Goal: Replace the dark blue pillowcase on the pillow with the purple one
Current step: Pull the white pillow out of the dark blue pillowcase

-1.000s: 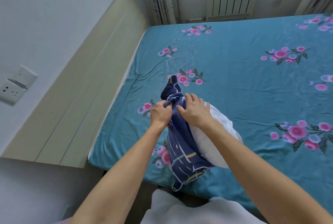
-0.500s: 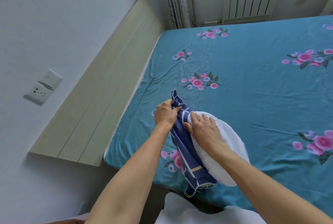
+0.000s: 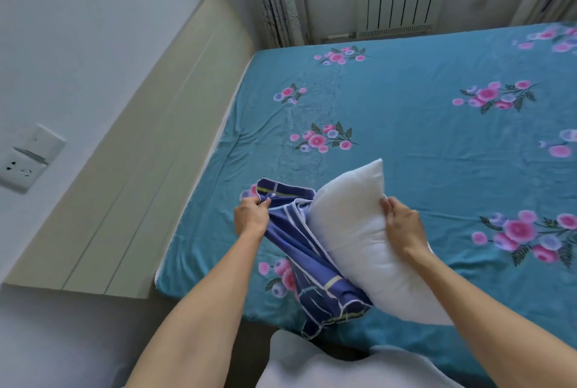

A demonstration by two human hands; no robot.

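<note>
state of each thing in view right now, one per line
pillow: bare white, mostly out of its case, near end still inside
dark blue pillowcase: bunched, being pulled off
left hand: grips the pillowcase edge
right hand: holds the pillow's side
bed sheet: spread on the bed, lightly wrinkled

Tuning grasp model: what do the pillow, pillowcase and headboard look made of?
Pillow: white woven shell, matte, soft fill; it dents where gripped. Dark blue pillowcase: thin matte fabric, probably cotton; drapes and bunches. Headboard: smooth beige panels, probably laminate board; flat with straight seams.
</note>
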